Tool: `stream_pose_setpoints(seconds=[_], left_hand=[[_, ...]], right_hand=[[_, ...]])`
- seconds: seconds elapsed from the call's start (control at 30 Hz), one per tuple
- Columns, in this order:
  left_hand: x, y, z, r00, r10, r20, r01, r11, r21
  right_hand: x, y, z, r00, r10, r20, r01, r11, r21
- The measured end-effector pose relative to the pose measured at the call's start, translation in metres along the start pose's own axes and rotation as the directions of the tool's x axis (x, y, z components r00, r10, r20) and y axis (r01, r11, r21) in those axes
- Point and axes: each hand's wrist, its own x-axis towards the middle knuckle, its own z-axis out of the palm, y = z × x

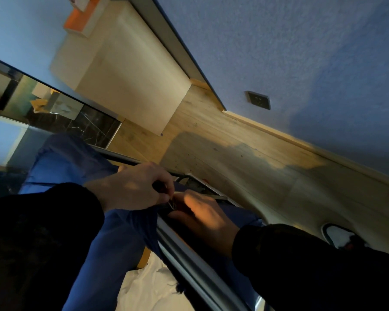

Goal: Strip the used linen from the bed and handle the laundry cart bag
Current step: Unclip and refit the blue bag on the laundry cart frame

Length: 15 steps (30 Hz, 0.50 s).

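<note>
- Looking down at a steep tilt, both hands are seen meeting at the top edge of the blue laundry bag (112,243), which is hung off the cart's metal rail (189,261).
- The left hand (133,187) is curled up tight, with thumb and fingertips pinched on a thin metal clip (171,202) at the bag's rim.
- The right hand (202,214) is laid just beside it, fingers bent over the dark strip along the rail. Whether anything is actually gripped can't be told.
- White linen (148,288) is bunched low down, between the blue fabric and the rail.
- Black sleeves (43,232) are worn on both arms.
- A wood floor (211,135), a bluish wall (279,52) with a dark socket plate (258,100), and a shoe (337,234) are seen beyond.
- An orange box (76,19) is caught top left, way too blurred for any print to be read.
</note>
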Motion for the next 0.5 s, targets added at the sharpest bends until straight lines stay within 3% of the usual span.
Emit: stream_pose_setpoints(seconds=[0.33,0.5], left_hand=[[-0.0016,-0.0005,0.0025,1.000,0.003,-0.008,-0.003,1.000,-0.028],[-0.0010,-0.0018,0.0045,1.000,0.020,-0.016,-0.020,1.000,-0.017]], right_hand=[[-0.0002,-0.0003,0.0036,0.993,-0.062,-0.105,0.062,0.998,-0.008],[-0.0006,-0.0008,0.0021,0.996,-0.054,-0.077,0.055,0.998,0.006]])
